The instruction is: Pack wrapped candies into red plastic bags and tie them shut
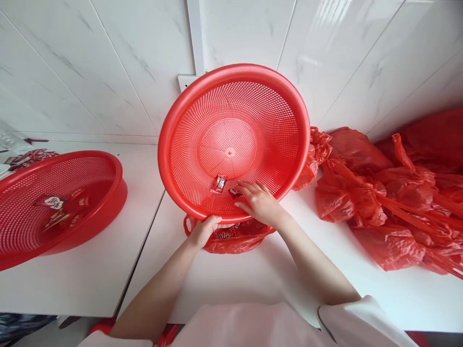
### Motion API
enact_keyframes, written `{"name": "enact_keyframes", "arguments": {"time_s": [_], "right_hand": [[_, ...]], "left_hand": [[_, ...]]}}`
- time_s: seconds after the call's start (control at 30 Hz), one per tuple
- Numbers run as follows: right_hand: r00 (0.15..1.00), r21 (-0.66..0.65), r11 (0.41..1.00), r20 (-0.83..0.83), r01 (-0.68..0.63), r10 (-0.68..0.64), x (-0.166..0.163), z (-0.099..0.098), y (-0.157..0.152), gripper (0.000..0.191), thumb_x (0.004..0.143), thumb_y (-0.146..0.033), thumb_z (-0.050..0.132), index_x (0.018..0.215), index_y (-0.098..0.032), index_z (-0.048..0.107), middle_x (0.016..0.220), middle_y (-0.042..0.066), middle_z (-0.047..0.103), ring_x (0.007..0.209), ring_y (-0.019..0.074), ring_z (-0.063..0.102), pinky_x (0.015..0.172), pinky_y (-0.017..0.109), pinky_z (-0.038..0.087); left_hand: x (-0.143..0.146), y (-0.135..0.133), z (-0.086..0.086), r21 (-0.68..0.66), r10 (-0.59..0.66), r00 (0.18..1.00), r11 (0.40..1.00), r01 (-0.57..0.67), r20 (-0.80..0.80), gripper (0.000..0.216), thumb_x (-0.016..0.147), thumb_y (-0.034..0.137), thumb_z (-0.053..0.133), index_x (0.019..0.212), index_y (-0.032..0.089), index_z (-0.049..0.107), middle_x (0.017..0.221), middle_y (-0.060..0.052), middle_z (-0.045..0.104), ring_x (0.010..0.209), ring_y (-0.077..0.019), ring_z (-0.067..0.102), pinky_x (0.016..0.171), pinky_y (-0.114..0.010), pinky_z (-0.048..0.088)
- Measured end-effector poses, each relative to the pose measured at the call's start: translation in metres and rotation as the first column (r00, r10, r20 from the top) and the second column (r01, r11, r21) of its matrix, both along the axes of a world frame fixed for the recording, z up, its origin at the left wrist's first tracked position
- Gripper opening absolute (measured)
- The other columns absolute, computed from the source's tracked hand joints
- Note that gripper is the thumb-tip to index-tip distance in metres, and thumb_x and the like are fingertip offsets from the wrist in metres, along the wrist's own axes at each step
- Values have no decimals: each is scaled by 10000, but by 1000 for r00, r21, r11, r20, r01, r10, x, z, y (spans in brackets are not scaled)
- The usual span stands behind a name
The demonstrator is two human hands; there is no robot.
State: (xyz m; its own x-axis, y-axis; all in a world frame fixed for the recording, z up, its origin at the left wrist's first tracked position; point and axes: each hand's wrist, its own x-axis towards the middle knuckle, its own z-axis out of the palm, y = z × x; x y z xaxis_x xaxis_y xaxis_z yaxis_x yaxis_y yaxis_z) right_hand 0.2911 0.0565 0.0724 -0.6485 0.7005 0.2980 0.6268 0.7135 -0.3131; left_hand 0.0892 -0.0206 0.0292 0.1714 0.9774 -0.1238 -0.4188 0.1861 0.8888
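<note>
A round red perforated basket (253, 86) stands tilted up toward me against the white tiled wall. My left hand (203, 231) grips its lower rim from below, fingers curled round it. My right hand (257, 201) reaches inside the basket near the bottom edge, fingers bent over a small red wrapped candy (236, 193). Another red wrapped candy (218, 183) lies just left of those fingers. Under the basket's lower rim sits a red plastic bag (235, 238) with packets inside.
A second red perforated basket (108, 202) with several wrapped candies lies on the white table at the left. A heap of crumpled red plastic bags (390, 202) covers the right side. A gap between two tables runs down left of centre.
</note>
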Motion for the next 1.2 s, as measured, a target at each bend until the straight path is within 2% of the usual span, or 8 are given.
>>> {"name": "enact_keyframes", "arguments": {"time_s": [0.23, 0.33, 0.5, 0.63, 0.83, 0.93, 1.03, 1.2], "right_hand": [[960, -314, 912, -177, -266, 219, 2, -1, -1, 340, 896, -263, 573, 1230, -221, 621, 1179, 85, 674, 1074, 223, 630, 944, 387, 504], [897, -490, 830, -442, -266, 27, 2, 1, 2, 271, 896, -242, 560, 1147, -234, 666, 1069, 48, 715, 970, 191, 673, 898, 357, 530], [692, -687, 575, -671, -444, -267, 3, 1, 8, 345, 826, -342, 678, 1127, -176, 662, 920, 44, 732, 849, 163, 687, 831, 322, 549], [668, -729, 527, -655, -437, -353, 6, 0, 9, 368, 744, -375, 762, 1024, -178, 626, 821, 36, 737, 761, 170, 695, 751, 333, 564], [829, -695, 595, -553, -403, -84, 7, 7, 2, 289, 806, -414, 696, 968, -176, 676, 892, 47, 741, 787, 179, 694, 754, 323, 560], [903, -570, 752, -424, -330, 75, 6, 12, -2, 251, 915, -388, 556, 917, -194, 715, 856, 21, 732, 761, 160, 671, 747, 301, 539], [942, -336, 931, -334, -142, 23, 2, 11, -3, 267, 961, -334, 477, 937, -196, 704, 902, 39, 725, 804, 169, 665, 782, 312, 526], [978, -133, 989, -205, -64, 35, -7, -7, 0, 371, 968, -301, 461, 1316, -193, 534, 1343, 116, 579, 1249, 235, 530, 1052, 416, 430]], "left_hand": [[-1, 4, -5, -51, 42, 999, 998, -41, 12, 334, 767, 218, 610, 1081, 139, 694, 1101, -112, 712, 1146, -350, 610, 931, -540, 530], [-3, 5, -3, -45, 114, 993, 993, -113, 26, 338, 743, 194, 627, 1066, 113, 683, 1090, -118, 709, 1132, -361, 614, 922, -582, 528], [-5, 5, 1, -35, 99, 995, 995, -98, 29, 307, 754, 202, 619, 1034, 100, 692, 1052, -123, 715, 1158, -375, 594, 940, -609, 510], [-5, 6, 4, -43, 109, 994, 993, -107, 29, 274, 743, 210, 624, 982, 104, 703, 1046, -123, 717, 1143, -371, 604, 936, -588, 517], [-8, 8, 1, -78, 210, 978, 975, -208, 11, 159, 708, 220, 652, 813, 114, 706, 967, -102, 727, 1063, -344, 650, 917, -535, 536], [-13, 10, -1, -73, 229, 973, 970, -230, -29, 174, 705, 247, 653, 813, 122, 709, 1001, -107, 725, 1110, -343, 626, 933, -512, 531], [-16, 10, 0, -48, 204, 977, 977, -207, -66, 246, 718, 264, 653, 910, 126, 722, 1050, -106, 720, 1131, -343, 613, 935, -512, 531], [-5, 2, 2, -27, 85, 995, 996, -87, -44, 323, 749, 236, 644, 1061, 170, 697, 1071, -77, 716, 1115, -320, 624, 929, -512, 538]]}}
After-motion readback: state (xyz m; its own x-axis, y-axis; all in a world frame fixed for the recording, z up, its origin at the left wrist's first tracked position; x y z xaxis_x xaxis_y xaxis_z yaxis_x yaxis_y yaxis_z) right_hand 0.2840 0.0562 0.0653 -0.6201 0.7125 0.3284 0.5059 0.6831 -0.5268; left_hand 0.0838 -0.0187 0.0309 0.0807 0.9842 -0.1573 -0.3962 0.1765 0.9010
